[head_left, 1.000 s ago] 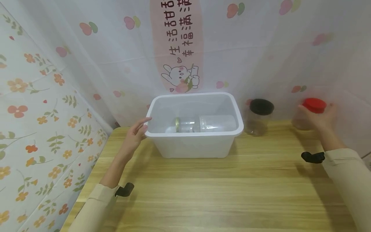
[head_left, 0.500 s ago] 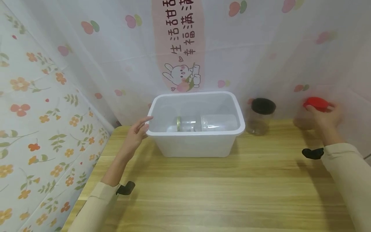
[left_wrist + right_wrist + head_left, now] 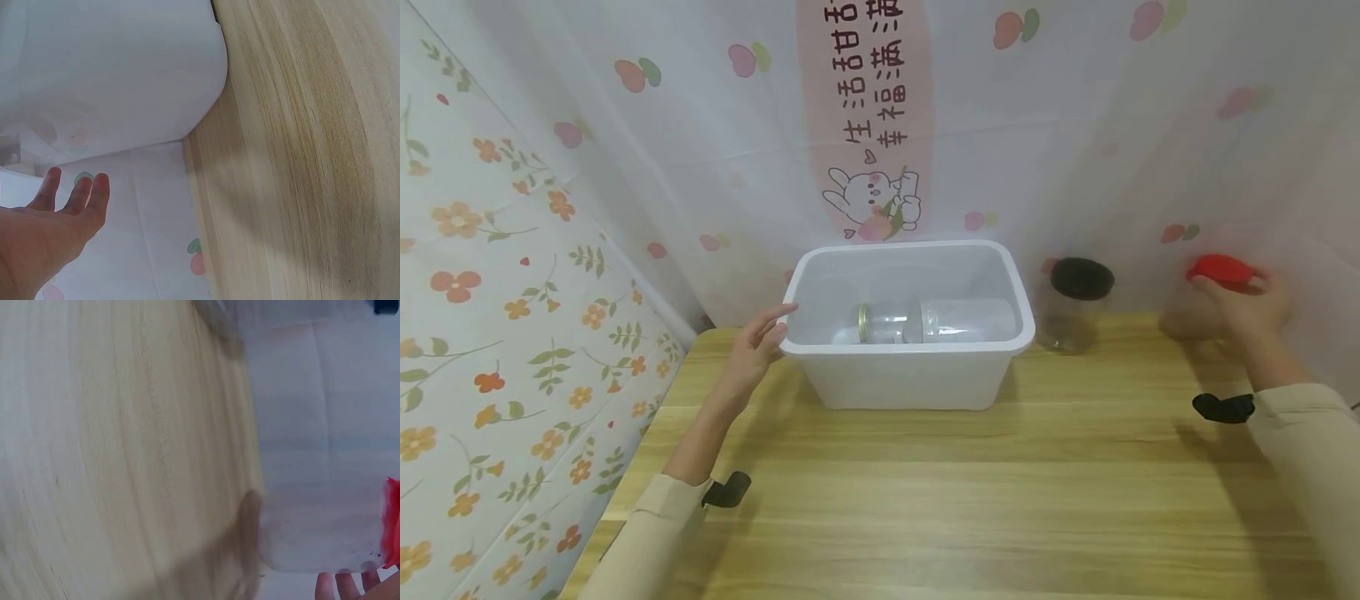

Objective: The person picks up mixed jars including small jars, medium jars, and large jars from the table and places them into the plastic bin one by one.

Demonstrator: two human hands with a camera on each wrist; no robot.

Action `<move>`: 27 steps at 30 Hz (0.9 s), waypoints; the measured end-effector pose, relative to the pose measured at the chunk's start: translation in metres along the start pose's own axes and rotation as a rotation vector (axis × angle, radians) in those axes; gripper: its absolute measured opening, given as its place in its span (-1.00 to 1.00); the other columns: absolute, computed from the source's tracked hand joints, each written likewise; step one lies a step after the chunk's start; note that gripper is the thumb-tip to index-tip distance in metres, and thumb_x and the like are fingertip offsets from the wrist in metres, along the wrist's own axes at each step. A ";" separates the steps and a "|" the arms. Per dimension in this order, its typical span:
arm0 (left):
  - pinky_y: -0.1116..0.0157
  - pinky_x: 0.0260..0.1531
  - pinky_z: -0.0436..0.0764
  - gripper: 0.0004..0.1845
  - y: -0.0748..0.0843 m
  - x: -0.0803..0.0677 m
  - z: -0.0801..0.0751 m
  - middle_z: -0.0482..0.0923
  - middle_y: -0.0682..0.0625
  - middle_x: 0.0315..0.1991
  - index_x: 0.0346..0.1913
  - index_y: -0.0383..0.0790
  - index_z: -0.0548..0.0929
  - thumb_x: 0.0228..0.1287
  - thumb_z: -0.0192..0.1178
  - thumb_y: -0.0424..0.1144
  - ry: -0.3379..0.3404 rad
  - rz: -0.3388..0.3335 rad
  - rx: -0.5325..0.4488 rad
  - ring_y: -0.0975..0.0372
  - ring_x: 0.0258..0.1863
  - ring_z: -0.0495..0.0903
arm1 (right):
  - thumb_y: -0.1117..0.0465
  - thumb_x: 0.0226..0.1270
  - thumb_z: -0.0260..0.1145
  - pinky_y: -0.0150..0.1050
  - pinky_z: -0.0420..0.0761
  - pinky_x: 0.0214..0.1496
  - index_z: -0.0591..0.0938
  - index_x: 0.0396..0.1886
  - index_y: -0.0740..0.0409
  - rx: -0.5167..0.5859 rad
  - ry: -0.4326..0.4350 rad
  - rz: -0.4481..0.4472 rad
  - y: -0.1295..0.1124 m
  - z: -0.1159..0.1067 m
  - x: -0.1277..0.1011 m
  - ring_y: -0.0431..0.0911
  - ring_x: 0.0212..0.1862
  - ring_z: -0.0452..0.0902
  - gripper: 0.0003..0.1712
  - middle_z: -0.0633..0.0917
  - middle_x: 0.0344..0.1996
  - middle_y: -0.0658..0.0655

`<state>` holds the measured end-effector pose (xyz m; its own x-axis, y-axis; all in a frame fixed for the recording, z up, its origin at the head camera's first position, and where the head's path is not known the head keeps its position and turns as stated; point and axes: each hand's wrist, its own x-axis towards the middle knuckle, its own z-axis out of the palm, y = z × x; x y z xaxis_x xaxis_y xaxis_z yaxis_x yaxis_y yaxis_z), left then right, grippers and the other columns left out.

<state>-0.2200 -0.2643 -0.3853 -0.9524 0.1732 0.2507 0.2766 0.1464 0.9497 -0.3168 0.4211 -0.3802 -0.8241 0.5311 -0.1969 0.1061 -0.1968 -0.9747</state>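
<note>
A white plastic tub (image 3: pixel 901 379) stands at the back of the table. Lying inside are a glass jar with a gold lid (image 3: pixel 862 322) and a larger clear jar (image 3: pixel 970 321). My left hand (image 3: pixel 757 343) rests at the tub's left rim with fingers extended; the left wrist view shows these fingers (image 3: pixel 100 194) loosely spread beside the wall. At the far right, my right hand (image 3: pixel 1255 312) grips a clear jar near its red lid (image 3: pixel 1221 269). In the right wrist view the jar body (image 3: pixel 325 531) shows, with fingertips at its side.
A clear jar with a black lid (image 3: pixel 1081 279) stands between the tub and the red-lidded jar. Printed curtains (image 3: pixel 700 167) hang behind and along the left of the wooden table (image 3: pixel 925 500).
My right hand has shifted slightly right around the red-lidded jar, its thumb now across the front of the lid, which looks a little more tilted. The left hand stays at the rim.
</note>
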 end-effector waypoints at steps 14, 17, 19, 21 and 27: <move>-0.15 0.25 0.41 -0.54 -0.001 -0.001 -0.001 0.27 -0.23 0.46 0.48 -0.21 0.36 0.66 -0.06 -0.15 -0.004 0.016 -0.006 -0.13 0.34 0.36 | 0.15 0.15 0.61 -0.63 0.47 -0.34 0.40 0.36 -0.20 -0.296 -0.089 -0.253 -0.003 0.004 -0.037 -0.37 -0.06 0.31 -0.18 0.40 -0.03 -0.24; -0.13 0.26 0.42 -0.54 -0.001 -0.001 -0.001 0.27 -0.22 0.46 0.48 -0.20 0.36 0.66 -0.06 -0.15 -0.004 0.015 -0.008 -0.14 0.35 0.36 | 0.23 0.15 0.61 -0.61 0.47 -0.36 0.44 0.29 -0.16 -0.242 -0.106 -0.284 0.000 0.005 -0.040 -0.35 -0.09 0.35 -0.24 0.40 -0.02 -0.19; -0.13 0.26 0.42 -0.54 -0.001 -0.001 -0.001 0.27 -0.21 0.46 0.48 -0.21 0.36 0.66 -0.05 -0.15 -0.002 0.015 -0.009 -0.14 0.35 0.36 | 0.25 0.15 0.60 -0.62 0.47 -0.35 0.44 0.33 -0.11 -0.226 -0.113 -0.300 0.002 0.006 -0.041 -0.34 -0.09 0.35 -0.22 0.40 -0.02 -0.17; -0.12 0.25 0.43 -0.54 -0.002 -0.001 -0.001 0.28 -0.21 0.46 0.48 -0.21 0.36 0.66 -0.05 -0.15 0.001 0.014 -0.010 -0.14 0.34 0.36 | 0.27 0.15 0.60 -0.63 0.48 -0.33 0.42 0.38 -0.07 -0.200 -0.119 -0.305 0.004 0.007 -0.042 -0.33 -0.09 0.36 -0.17 0.40 -0.01 -0.17; -0.09 0.26 0.43 -0.53 -0.001 -0.001 0.000 0.28 -0.22 0.45 0.48 -0.21 0.36 0.66 -0.05 -0.14 0.000 0.012 -0.012 -0.11 0.34 0.37 | 0.33 0.12 0.61 -0.63 0.51 -0.29 0.50 0.35 0.00 -0.153 -0.123 -0.339 0.006 0.007 -0.043 -0.30 -0.09 0.39 -0.21 0.42 0.00 -0.14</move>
<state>-0.2190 -0.2648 -0.3864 -0.9491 0.1751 0.2618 0.2863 0.1331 0.9489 -0.2851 0.3913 -0.3764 -0.8863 0.4399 0.1445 -0.1100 0.1030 -0.9886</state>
